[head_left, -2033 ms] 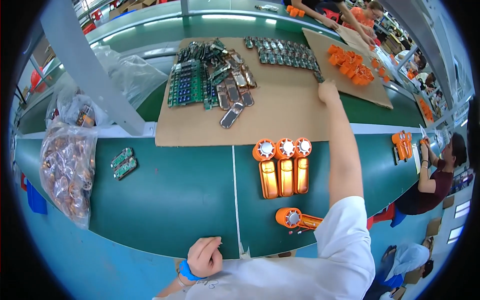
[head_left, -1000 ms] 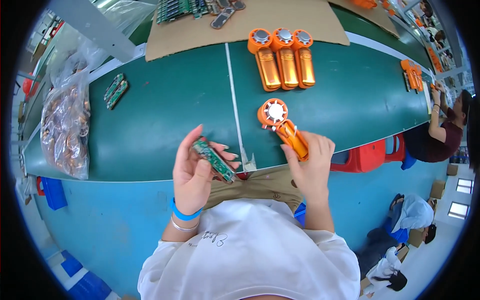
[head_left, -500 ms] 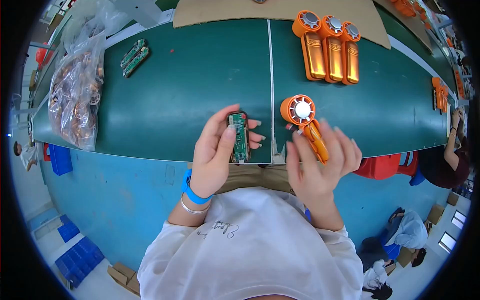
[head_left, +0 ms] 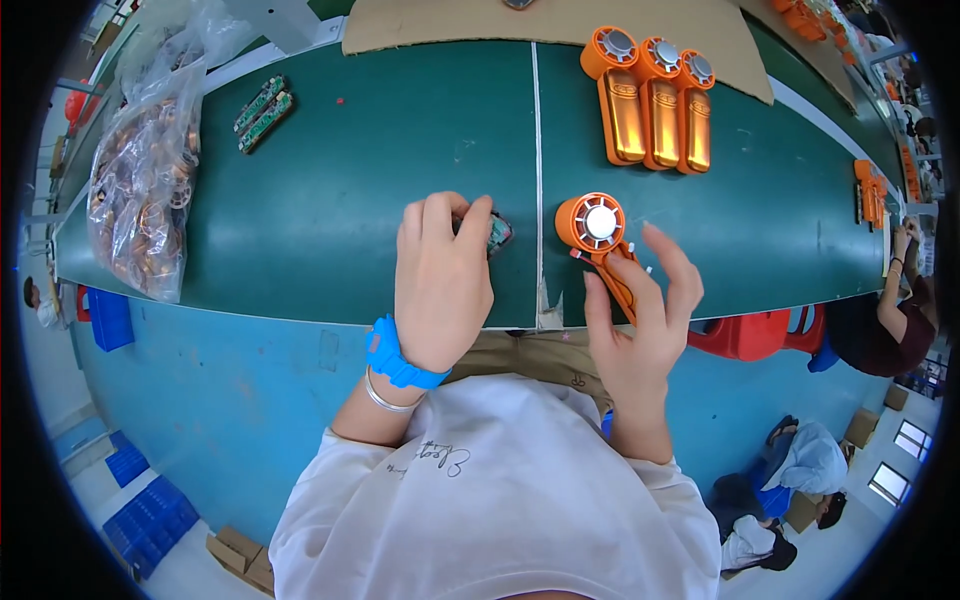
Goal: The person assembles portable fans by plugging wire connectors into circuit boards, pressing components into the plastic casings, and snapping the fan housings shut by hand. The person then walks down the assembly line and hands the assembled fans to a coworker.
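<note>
My left hand (head_left: 440, 275) is turned back-up above the green table, its fingers closed round a small casing with a green circuit board (head_left: 500, 232). Most of that piece is hidden under the hand. Just right of the table's white seam lies an orange handheld fan (head_left: 591, 222) with a round silver centre. Its slim handle points toward me, and thin wires with small plugs stick out by its neck. My right hand (head_left: 645, 310) has thumb and a finger on either side of this handle, with another finger raised.
Three orange fans with shiny gold handles (head_left: 660, 120) lie side by side at the far right. Two loose circuit boards (head_left: 265, 113) are at the far left, near a clear plastic bag of copper-coloured parts (head_left: 145, 190). Brown cardboard (head_left: 560, 25) covers the far edge. Another person (head_left: 890, 310) sits at right.
My left hand has turned over from palm-up to back-up, so the circuit board is now mostly covered. My right hand's fingers have shifted on the fan's handle, one lifting away.
</note>
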Action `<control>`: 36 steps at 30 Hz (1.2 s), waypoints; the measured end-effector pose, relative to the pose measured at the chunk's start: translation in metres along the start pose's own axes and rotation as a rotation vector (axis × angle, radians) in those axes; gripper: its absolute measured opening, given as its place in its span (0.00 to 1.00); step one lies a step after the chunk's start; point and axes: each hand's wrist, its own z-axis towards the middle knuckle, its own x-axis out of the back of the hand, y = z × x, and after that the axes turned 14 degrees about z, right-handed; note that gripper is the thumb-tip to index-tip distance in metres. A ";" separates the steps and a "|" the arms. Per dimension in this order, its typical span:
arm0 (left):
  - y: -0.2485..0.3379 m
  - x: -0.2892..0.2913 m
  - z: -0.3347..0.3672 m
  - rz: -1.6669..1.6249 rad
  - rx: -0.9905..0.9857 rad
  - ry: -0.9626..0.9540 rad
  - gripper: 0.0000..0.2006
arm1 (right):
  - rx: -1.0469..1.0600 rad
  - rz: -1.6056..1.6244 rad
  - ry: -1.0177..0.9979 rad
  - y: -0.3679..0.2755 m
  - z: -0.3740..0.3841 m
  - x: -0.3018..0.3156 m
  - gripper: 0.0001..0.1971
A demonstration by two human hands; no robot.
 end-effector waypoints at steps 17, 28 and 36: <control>-0.102 -0.006 -0.063 0.154 0.313 0.675 0.25 | 0.079 0.172 -0.167 0.016 -0.001 0.022 0.14; -0.100 0.001 -0.062 0.012 0.384 0.614 0.25 | -0.283 0.909 -0.550 -0.030 0.046 -0.006 0.19; -0.159 -0.007 -0.134 -0.851 0.076 0.489 0.20 | -0.278 1.157 -1.032 -0.204 0.076 -0.170 0.20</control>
